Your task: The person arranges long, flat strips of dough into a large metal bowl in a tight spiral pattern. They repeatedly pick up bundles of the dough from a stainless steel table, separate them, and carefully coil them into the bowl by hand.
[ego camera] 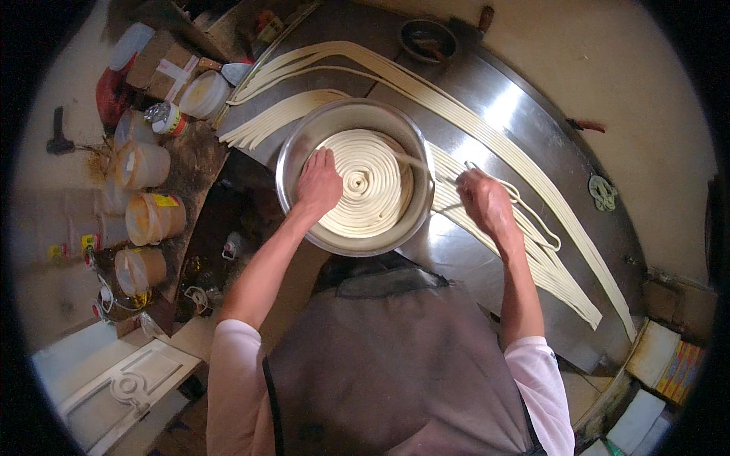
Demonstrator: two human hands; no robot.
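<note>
A round stainless steel basin [423, 228] stands in front of me, with a dough rope coiled in a flat spiral [373, 188] inside. My left hand [320, 181] lies on the left side of the coil, its fingers resting flat on the dough. To the right of the basin, my right hand [485, 199] is closed on a dough strand, which runs blurred toward the basin. Beneath and beside that hand, long parallel dough ropes [536, 265] lie on the metal table. A longer band of dough ropes [456, 114] curves behind the basin.
The steel table [576, 199] carries a dark bowl [428, 41] at the back and another short band of dough ropes [285, 114]. On the left stand several plastic tubs [155, 219], a cardboard box [162, 67] and a scraper [235, 73]. White boxes [653, 353] are at lower right.
</note>
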